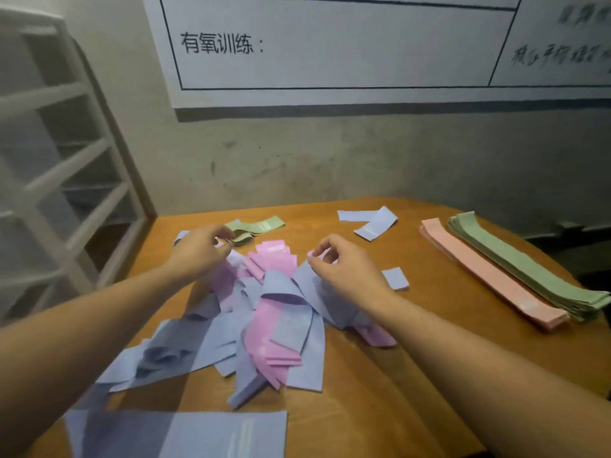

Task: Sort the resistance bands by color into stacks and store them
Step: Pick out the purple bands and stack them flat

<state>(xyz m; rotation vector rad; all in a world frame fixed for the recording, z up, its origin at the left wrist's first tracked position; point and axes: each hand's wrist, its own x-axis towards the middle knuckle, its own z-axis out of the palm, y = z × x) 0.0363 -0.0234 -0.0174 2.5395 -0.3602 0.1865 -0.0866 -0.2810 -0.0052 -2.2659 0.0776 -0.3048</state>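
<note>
Tangled pile: blue and pink resistance bands (264,312) heaped at table centre.
Right hand (344,269): pinching a pink band end (311,254) at the pile's 2 o'clock edge.
Left hand (201,249): at 11 o'clock, fingers curled, apparently on a green band (244,238); blur hides the contact.
Advice: draw each band out slowly, steadying the heap.
Finished stacks: peach stack (489,276) and green stack (529,266), touching, at 3 o'clock.
Table (380,375): wooden, against the wall.

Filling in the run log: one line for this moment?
stage: sorting | left hand: pinching green band | right hand: pinching pink band | stacked: peach stack, green stack
</note>
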